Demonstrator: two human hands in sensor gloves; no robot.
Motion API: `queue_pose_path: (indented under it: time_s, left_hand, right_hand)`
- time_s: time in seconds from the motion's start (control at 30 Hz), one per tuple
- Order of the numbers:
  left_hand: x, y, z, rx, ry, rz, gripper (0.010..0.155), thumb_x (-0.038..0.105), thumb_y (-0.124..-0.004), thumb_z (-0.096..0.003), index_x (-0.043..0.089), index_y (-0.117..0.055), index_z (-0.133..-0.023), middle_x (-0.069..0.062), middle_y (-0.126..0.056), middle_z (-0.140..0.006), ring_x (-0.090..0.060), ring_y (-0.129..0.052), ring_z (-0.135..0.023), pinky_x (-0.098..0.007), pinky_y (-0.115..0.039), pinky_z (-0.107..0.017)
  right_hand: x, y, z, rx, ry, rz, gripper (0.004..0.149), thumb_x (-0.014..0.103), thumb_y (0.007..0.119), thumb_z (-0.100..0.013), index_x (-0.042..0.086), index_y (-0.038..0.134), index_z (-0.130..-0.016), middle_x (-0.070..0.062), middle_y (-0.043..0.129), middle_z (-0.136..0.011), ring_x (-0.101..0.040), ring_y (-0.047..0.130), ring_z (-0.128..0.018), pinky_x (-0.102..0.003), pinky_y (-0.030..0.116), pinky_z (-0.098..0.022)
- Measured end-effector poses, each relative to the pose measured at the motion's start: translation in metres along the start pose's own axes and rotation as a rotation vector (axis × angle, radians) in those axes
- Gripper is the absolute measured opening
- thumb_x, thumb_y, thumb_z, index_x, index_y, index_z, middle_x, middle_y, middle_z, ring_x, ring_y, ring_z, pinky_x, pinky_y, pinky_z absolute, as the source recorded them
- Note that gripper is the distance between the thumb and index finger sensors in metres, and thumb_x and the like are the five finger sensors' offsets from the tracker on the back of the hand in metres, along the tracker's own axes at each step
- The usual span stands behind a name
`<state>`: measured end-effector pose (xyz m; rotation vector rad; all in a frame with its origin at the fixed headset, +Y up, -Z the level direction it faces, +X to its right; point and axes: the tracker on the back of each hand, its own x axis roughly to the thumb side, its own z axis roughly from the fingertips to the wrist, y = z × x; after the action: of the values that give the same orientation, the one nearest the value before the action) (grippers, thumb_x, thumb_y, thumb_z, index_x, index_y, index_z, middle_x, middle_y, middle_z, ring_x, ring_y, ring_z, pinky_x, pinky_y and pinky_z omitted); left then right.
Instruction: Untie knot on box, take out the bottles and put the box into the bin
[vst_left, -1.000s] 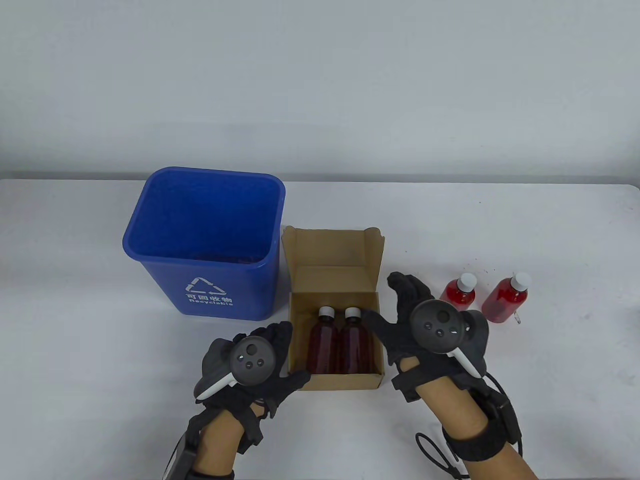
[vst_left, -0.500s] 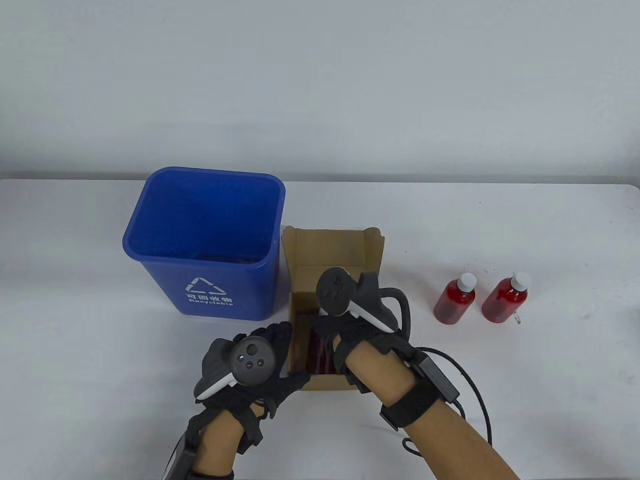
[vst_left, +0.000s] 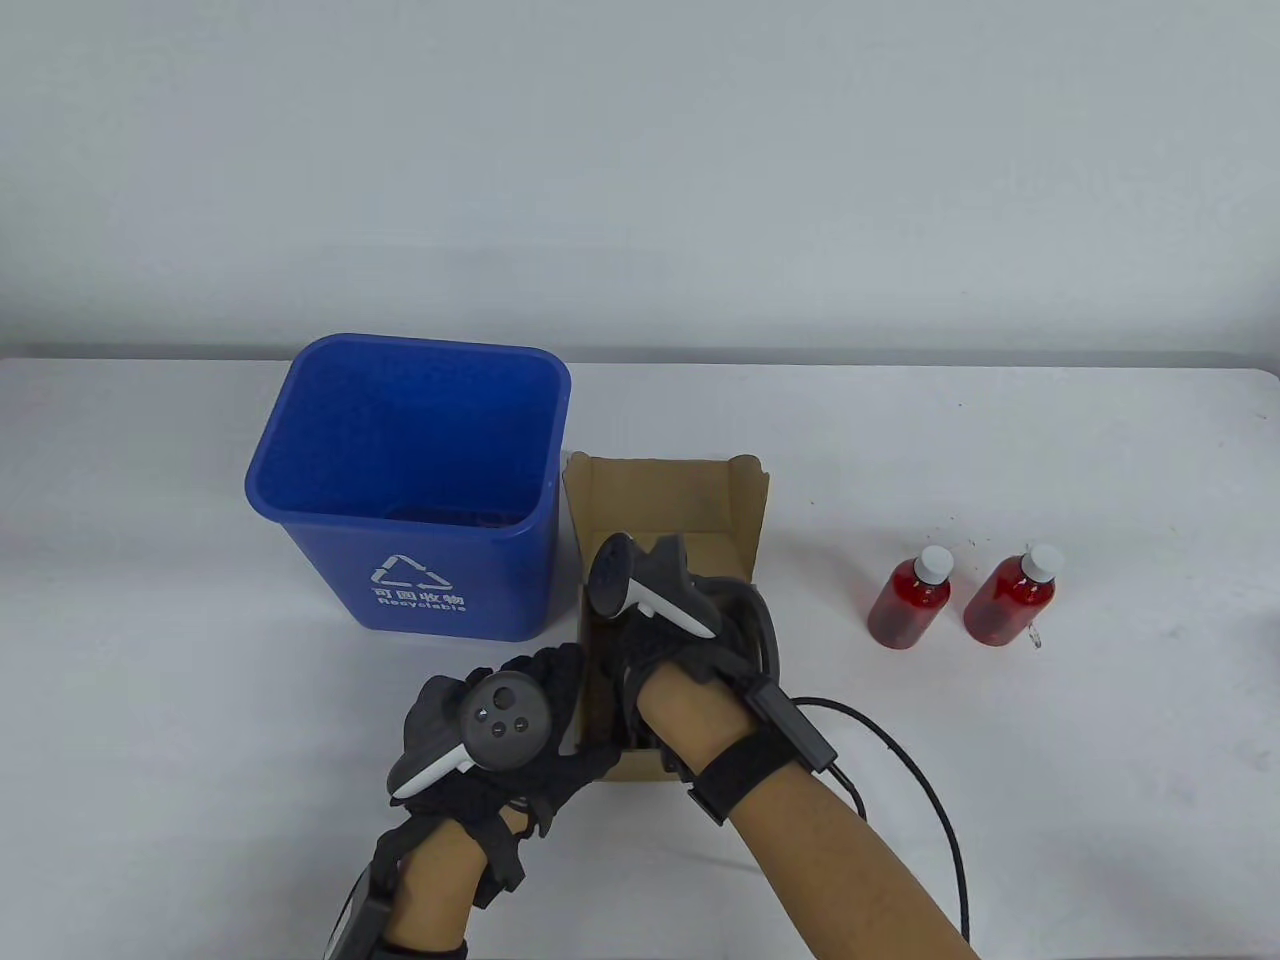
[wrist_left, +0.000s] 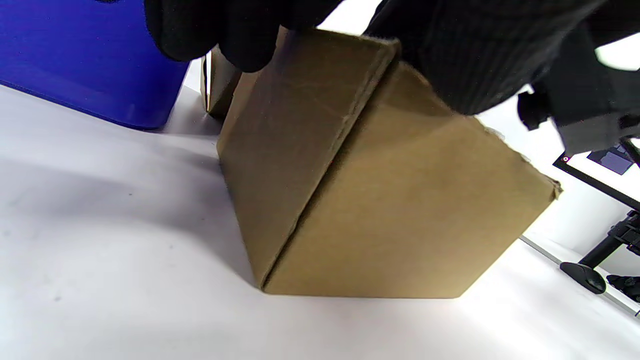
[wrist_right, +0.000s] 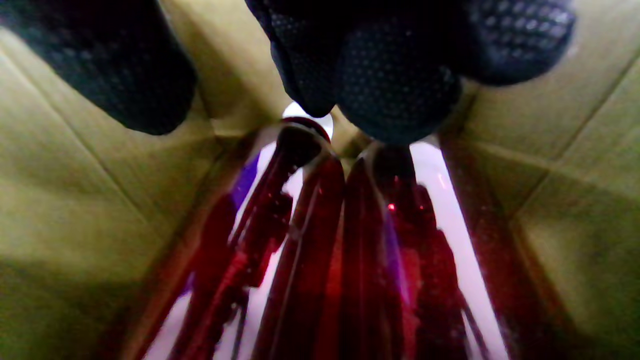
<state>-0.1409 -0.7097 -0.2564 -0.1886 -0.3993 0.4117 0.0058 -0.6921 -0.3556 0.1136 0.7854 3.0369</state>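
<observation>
Only the right wrist view shows bottles (wrist_right: 320, 250) under spread fingertips (wrist_right: 395, 95); left hand (vst_left: 500, 730) grips box (vst_left: 650, 490).

Blue recycling bin (vst_left: 405, 500) with a white triangle emblem; brown cardboard box (vst_left: 665, 500); red-filled bottles (vst_left: 908, 598) with white caps; black gloves (vst_left: 520, 760); white table (vst_left: 1050, 460).

You have a flat white counter (vst_left: 1050, 800) in front of you, running the full width of the table view. Its far edge meets a plain pale grey wall (vst_left: 640, 170). In your left wrist view, past the counter's (wrist_left: 100, 260) far right side, a black stand foot (wrist_left: 583, 276) sits low, and a thin dark-framed panel (wrist_left: 595, 181) slants above it.
</observation>
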Motion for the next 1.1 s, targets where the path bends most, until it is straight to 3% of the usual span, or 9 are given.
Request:
queue_pose_path:
  time_s: [0.33,0.63,0.77,1.1]
  left_hand:
    - [-0.002,0.001,0.0,0.0,0.003,0.0,0.098,0.061,-0.076,-0.0468,0.007,-0.029,-0.113,-0.025,-0.046,-0.114,-0.059,-0.05,-0.104,-0.082,-0.036,-0.071]
    - [-0.002,0.0,-0.001,-0.009,0.0,0.015,0.101,0.063,-0.076,-0.0459,0.006,-0.027,-0.113,-0.026,-0.045,-0.114,-0.059,-0.05,-0.104,-0.082,-0.036,-0.071]
    - [-0.002,0.0,-0.001,-0.01,-0.002,0.015,0.102,0.064,-0.077,-0.0454,0.006,-0.027,-0.113,-0.025,-0.045,-0.114,-0.059,-0.05,-0.104,-0.082,-0.036,-0.071]
    - [-0.002,-0.001,-0.002,-0.013,-0.001,0.024,0.103,0.064,-0.078,-0.0452,0.005,-0.026,-0.112,-0.025,-0.044,-0.114,-0.059,-0.05,-0.104,-0.082,-0.036,-0.071]
  right_hand:
    - [0.009,0.016,-0.028,0.214,0.036,0.015,0.079,0.06,0.076,-0.045,-0.005,0.073,-0.09,-0.025,0.055,-0.097,-0.032,0.085,-0.056,-0.037,0.077,-0.035]
    - [0.001,0.027,-0.046,0.468,0.004,-0.073,0.085,0.061,0.074,-0.046,-0.007,0.061,-0.095,-0.027,0.045,-0.099,-0.027,0.081,-0.057,-0.036,0.075,-0.038]
    - [-0.001,0.032,-0.05,0.518,-0.032,-0.124,0.085,0.058,0.077,-0.046,-0.007,0.054,-0.097,-0.027,0.039,-0.1,-0.027,0.079,-0.058,-0.035,0.074,-0.038]
    - [-0.01,0.024,-0.044,0.48,-0.097,-0.306,0.082,0.055,0.087,-0.043,-0.002,0.056,-0.093,-0.024,0.044,-0.098,-0.03,0.079,-0.059,-0.037,0.074,-0.04]
